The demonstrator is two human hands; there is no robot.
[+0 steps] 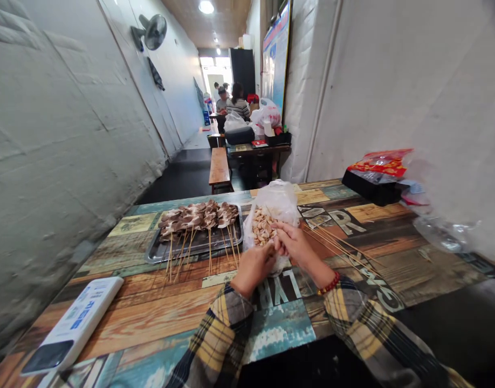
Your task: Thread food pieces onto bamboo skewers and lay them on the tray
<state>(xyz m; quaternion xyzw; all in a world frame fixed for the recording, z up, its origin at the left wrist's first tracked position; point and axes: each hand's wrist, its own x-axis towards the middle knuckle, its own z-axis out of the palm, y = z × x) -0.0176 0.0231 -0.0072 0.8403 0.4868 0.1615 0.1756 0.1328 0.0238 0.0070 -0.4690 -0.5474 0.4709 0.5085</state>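
My left hand (254, 267) and my right hand (295, 243) meet at the mouth of a clear plastic bag (274, 203) full of pale meat pieces (262, 226). Both hands are closed in a pinch. What they pinch is too small to make out. A metal tray (162, 251) to the left holds several finished skewers of brown meat (199, 215), sticks pointing toward me. Bare bamboo skewers (339, 247) lie on the table to the right of my hands. I wear plaid sleeves and a red bead bracelet (330, 284).
A white power bank (75, 323) lies at the near left of the painted wooden table (158, 312). A black box with red packets (377, 178) and a clear bag (444, 234) sit at the right by the wall. People sit at a far table (255, 148) beyond a bench (219, 167).
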